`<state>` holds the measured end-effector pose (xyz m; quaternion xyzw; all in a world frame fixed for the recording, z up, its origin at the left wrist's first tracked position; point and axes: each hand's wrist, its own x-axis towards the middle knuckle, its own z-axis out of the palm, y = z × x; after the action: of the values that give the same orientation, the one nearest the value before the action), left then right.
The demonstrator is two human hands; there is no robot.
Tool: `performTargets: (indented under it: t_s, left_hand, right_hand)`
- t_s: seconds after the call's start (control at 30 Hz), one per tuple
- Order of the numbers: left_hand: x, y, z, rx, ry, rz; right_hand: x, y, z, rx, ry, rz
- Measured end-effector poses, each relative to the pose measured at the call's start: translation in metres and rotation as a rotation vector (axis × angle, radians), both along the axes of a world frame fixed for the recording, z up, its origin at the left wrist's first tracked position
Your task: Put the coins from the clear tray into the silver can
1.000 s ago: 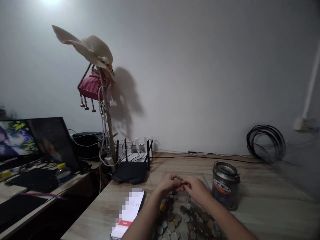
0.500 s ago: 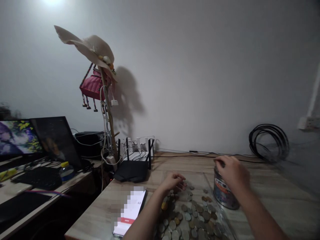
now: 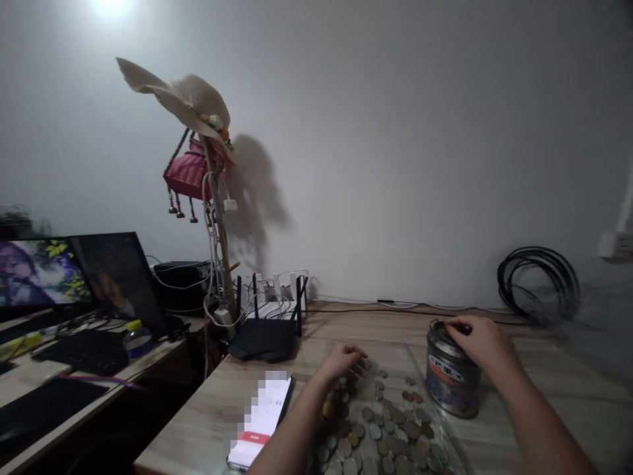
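Right of a phone (image 3: 260, 422) on the bench (image 3: 198, 429), the left hand (image 3: 345, 363) rests loosely curled on the spread coins (image 3: 380, 432), while the right hand (image 3: 482, 342) caps the upright tin (image 3: 452, 389) beside them, fingertips at its rim; whether either pinches a coin cannot be told.

Cannot see into the tin (image 3: 452, 386), mouth covered by the right hand (image 3: 482, 343); cannot tell whether holding anything. Left of the tin, cut off at the bottom edge: coins (image 3: 376, 432) and phone (image 3: 260, 422), screen blurred.

glossy metal tin (image 3: 452, 382), matt wood table (image 3: 544, 396)
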<state>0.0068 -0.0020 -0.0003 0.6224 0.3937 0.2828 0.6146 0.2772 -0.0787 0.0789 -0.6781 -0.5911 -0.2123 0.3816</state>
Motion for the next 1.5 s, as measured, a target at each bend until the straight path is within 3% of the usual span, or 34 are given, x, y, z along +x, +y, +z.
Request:
performTargets:
  t_s: [0.13, 0.2, 0.33, 0.43, 0.53, 0.67, 0.9, 1.03, 1.13, 1.33, 1.5]
  left_hand:
    - [0.0, 0.0, 0.004, 0.011, -0.007, 0.107]
    - [0.0, 0.0, 0.006, 0.037, 0.019, 0.195]
    - [0.0, 0.003, 0.005, 0.14, 0.085, 0.293]
    - [-0.001, 0.007, 0.0, 0.219, 0.127, 0.305]
    - [-0.003, 0.008, -0.003, 0.256, 0.149, 0.314]
    - [-0.005, 0.007, -0.003, 0.291, 0.16, 0.299]
    - [-0.002, 0.011, -0.008, 0.31, 0.173, 0.264]
    - [-0.003, 0.011, -0.009, 0.312, 0.177, 0.253]
    - [-0.004, 0.009, -0.008, 0.312, 0.181, 0.243]
    - [-0.003, 0.009, -0.008, 0.324, 0.184, 0.238]
    - [-0.002, 0.01, -0.011, 0.323, 0.189, 0.237]
  right_hand:
    - [-0.032, -0.007, 0.005, 0.296, -0.087, 0.137]
    - [-0.056, -0.009, 0.003, 0.251, -0.091, 0.28]
    - [-0.099, -0.006, -0.023, -0.294, -0.087, 0.476]
    - [-0.114, -0.001, -0.049, -0.679, -0.126, 0.574]
    - [-0.118, 0.0, -0.065, -0.845, -0.169, 0.626]
    - [-0.116, -0.009, -0.061, -1.014, -0.218, 0.696]
    - [-0.105, -0.049, -0.055, -1.081, -0.335, 0.626]
    - [-0.11, -0.06, -0.059, -1.103, -0.438, 0.541]
    - [-0.119, -0.065, -0.054, -1.216, -0.515, 0.479]
    - [-0.122, -0.08, -0.039, -1.213, -0.451, 0.492]
    - [-0.117, -0.088, -0.037, -1.275, -0.417, 0.511]
